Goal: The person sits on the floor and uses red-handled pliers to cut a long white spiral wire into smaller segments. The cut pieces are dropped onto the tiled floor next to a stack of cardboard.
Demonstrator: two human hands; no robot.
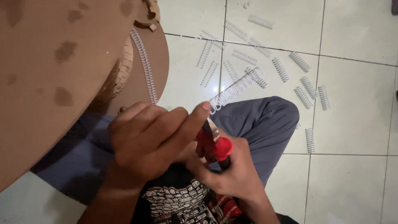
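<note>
Left hand (pixel 151 139) pinches the wire coil (pixel 234 90) above the knee, right hand (pixel 232 170) clamped on red-handled cutters (pixel 213 141) (blades beside the forefinger); a slip could nick it.

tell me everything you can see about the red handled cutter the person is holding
The red-handled cutter is a plier-like hand tool with glossy red plastic grips and short silvery metal blades. It is held in the right hand, over the lap, with its blades pointing up toward the left hand's forefinger. The blade tips meet the near end of a long white wire binding coil that the left hand steadies. The fingers hide most of the handles, so whether the blades are closed cannot be told.
</note>
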